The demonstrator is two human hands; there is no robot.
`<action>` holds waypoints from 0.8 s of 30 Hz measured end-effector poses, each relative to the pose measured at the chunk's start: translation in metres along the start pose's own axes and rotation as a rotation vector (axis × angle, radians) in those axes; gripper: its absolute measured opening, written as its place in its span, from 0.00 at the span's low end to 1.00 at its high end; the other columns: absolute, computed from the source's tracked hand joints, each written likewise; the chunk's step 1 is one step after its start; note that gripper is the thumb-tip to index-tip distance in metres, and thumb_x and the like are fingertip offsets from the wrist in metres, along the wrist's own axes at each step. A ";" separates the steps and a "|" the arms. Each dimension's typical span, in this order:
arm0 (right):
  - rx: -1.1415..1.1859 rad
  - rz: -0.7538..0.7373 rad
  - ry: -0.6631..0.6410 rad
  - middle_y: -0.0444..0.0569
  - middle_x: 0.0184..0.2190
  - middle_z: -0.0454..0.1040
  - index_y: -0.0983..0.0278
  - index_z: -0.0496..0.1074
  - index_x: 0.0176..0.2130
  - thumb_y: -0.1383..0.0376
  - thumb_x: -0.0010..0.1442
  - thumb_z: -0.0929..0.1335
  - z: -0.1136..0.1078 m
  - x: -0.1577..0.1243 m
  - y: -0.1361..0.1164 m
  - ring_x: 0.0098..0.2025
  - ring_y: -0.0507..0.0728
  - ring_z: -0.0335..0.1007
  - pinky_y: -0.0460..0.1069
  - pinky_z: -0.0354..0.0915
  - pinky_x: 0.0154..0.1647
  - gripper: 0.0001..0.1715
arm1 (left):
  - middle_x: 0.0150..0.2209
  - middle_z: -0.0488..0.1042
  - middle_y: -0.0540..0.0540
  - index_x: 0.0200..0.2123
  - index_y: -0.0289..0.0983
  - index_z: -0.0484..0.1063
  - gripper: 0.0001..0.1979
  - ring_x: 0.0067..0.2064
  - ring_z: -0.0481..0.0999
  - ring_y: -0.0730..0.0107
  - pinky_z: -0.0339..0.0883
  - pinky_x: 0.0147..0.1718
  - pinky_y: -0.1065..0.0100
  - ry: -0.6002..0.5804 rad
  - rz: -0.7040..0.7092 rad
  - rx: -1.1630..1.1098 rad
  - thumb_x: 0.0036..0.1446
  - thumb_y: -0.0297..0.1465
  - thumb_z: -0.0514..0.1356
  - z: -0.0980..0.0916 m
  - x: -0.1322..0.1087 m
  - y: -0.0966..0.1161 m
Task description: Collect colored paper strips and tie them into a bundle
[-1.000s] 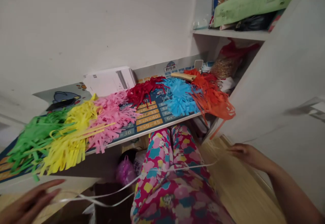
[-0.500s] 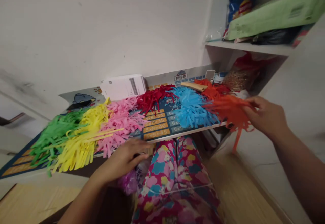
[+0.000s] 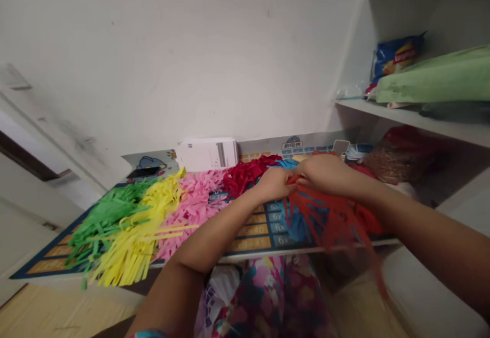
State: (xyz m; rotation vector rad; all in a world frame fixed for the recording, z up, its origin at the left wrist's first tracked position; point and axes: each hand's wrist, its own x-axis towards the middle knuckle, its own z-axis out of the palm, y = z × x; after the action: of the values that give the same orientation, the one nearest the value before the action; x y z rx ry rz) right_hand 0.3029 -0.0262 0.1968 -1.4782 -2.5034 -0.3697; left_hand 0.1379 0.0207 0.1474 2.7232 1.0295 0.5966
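An orange-red fringed paper streamer hangs from my two hands over the right part of the desk, its strips blurred and drooping past the front edge. My left hand pinches its upper end. Against it, my right hand is closed on the same end, fingertips nearly touching the left ones. Blue fringe lies partly hidden beneath. To the left, dark red fringe, pink fringe, yellow fringe and green fringe lie in a row.
A white box leans against the wall behind the fringes. On the right, a shelf holds a blue chip bag and a long green package. A printed desk mat covers the desktop.
My left hand has risen from the desk's front edge to the orange-red streamer and gripped it. My right hand has brought the streamer left, over the blue fringe. The view has shifted.
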 end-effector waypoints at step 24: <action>0.126 -0.161 0.395 0.47 0.33 0.78 0.61 0.76 0.39 0.74 0.62 0.65 0.179 -0.005 -0.110 0.36 0.56 0.66 0.54 0.53 0.45 0.11 | 0.64 0.66 0.36 0.65 0.35 0.60 0.27 0.66 0.63 0.54 0.53 0.66 0.46 0.089 -0.092 0.231 0.65 0.35 0.54 0.035 -0.193 -0.055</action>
State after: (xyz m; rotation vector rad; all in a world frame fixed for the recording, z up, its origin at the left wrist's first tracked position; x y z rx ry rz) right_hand 0.1992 -0.0243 0.0142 -1.0411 -2.2829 -0.4687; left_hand -0.0116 -0.0673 0.0399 2.8465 1.3134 0.6234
